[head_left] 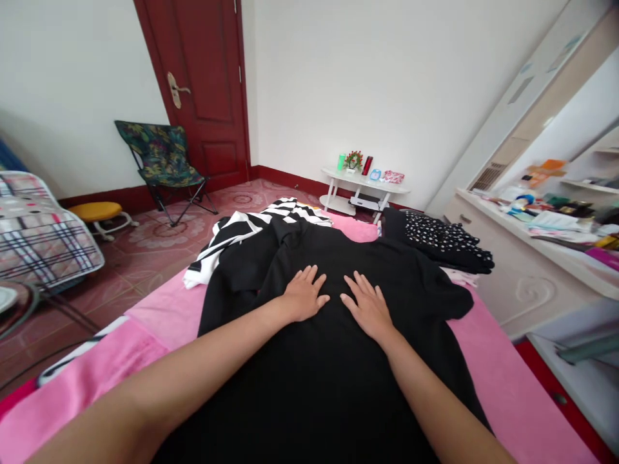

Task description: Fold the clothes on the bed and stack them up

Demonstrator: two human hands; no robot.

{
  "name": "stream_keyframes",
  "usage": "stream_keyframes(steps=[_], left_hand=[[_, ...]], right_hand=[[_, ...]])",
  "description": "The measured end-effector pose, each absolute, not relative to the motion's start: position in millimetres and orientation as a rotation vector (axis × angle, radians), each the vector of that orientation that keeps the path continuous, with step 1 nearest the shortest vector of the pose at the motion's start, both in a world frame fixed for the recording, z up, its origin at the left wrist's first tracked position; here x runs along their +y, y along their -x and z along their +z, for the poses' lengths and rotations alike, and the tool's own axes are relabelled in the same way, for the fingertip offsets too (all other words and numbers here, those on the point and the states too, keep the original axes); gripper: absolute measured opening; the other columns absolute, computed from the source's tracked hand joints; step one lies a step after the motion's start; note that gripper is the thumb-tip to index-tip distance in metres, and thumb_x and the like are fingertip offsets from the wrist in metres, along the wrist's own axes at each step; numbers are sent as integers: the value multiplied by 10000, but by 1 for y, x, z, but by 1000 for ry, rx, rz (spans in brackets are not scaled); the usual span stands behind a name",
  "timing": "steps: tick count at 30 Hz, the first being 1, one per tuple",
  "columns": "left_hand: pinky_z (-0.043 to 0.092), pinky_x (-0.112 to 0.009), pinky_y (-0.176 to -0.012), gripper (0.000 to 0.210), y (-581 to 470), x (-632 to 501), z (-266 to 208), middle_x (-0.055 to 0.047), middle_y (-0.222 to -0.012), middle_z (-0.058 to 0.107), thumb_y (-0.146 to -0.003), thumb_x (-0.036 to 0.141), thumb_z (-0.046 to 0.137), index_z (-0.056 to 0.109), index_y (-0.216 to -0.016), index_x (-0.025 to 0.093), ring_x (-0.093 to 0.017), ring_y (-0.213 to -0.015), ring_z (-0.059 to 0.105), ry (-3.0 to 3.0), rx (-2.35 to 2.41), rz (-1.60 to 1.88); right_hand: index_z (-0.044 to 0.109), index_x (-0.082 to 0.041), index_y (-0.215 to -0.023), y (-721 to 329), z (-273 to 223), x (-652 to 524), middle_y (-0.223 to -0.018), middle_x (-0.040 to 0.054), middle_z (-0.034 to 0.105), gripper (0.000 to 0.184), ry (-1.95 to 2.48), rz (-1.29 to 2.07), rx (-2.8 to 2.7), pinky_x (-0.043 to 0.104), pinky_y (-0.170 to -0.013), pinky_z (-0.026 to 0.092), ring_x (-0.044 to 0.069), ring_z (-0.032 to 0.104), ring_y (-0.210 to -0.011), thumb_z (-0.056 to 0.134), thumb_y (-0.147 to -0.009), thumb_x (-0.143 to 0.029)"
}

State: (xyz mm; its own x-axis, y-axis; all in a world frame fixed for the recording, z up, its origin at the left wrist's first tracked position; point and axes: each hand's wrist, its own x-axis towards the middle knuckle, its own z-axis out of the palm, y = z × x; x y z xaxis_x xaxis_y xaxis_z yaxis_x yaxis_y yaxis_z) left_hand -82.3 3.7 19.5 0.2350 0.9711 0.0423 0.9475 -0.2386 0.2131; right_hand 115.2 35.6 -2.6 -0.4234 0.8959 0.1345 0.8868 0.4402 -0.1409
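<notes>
A black short-sleeved garment (333,374) lies spread over a pink cloth (512,367), its neckline at the far side. My left hand (304,295) rests flat on its upper part, fingers apart. Just to the right, my right hand (368,304) presses flat on the same fabric with fingers spread. Neither hand grips the cloth. Beyond the left side is a black-and-white striped garment (251,225), partly covered by black fabric. Folded dark clothing with white dots (435,235) sits past the right sleeve.
A white side table (367,182) with small items stands against the far wall. At left are a folding chair (164,154), a yellow stool (97,211) and a plaid-covered seat (48,238). A cluttered counter (546,241) runs along the right.
</notes>
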Motion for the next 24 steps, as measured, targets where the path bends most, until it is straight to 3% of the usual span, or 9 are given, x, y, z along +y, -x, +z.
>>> stream_keyframes(steps=[4, 7, 9, 13, 17, 21, 24], left_hand=[[375, -337, -1049, 425, 124, -41, 46, -70, -1432, 422, -871, 419, 490, 569, -1243, 232, -240, -1285, 433, -2435, 1645, 335], [408, -339, -1011, 287, 174, -67, 60, -56, -1356, 470, -856, 358, 516, 604, -1109, 254, -228, -1214, 489, -2372, 2003, 723], [423, -376, -980, 374, 206, -79, 61, -101, -1275, 513, -808, 393, 579, 544, -1138, 219, -264, -1178, 505, -2185, 2362, 865], [483, -365, -810, 590, 241, -92, 46, -112, -1094, 617, -742, 518, 613, 448, -1204, 190, -281, -989, 609, -1835, 2625, 662], [475, -311, -715, 385, 251, -88, 41, -70, -884, 679, -788, 483, 525, 587, -1016, 179, -258, -862, 645, -1708, 2505, 476], [479, -248, -661, 286, 271, -66, 90, 4, -789, 698, -729, 397, 559, 670, -903, 198, -204, -768, 656, -1685, 2290, 583], [494, -252, -649, 310, 283, -36, 161, 17, -742, 700, -667, 358, 619, 704, -925, 209, -210, -746, 653, -1689, 2395, 682]], right_hand=[[385, -290, -1402, -124, -3, 43, -1525, 37, 265, 527, 1565, 93, -2430, 519, -1111, 189, 237, 207, -1405, 325, -925, -504], [459, -271, -1351, -124, -3, 42, -1491, 47, 339, 484, 1539, 86, -2378, 504, -1106, 215, 235, 262, -1384, 356, -920, -467], [502, -251, -1314, -123, -3, 39, -1463, 59, 385, 455, 1514, 73, -2344, 488, -1102, 234, 233, 302, -1366, 370, -918, -435], [546, -222, -1267, -123, -3, 37, -1427, 82, 435, 425, 1471, 55, -2297, 483, -1090, 260, 245, 349, -1338, 388, -912, -394], [580, -202, -1216, -127, -1, 37, -1359, 91, 509, 394, 1396, 131, -2213, 455, -1074, 310, 247, 429, -1280, 440, -883, -361], [542, -201, -1224, -133, 8, 30, -1224, 85, 593, 379, 1218, 298, -1983, 352, -904, 475, 196, 623, -999, 383, -911, -344], [576, -224, -1158, -133, 17, 16, -1137, 72, 623, 343, 1105, 283, -2007, 297, -816, 487, 174, 644, -884, 337, -947, -346]])
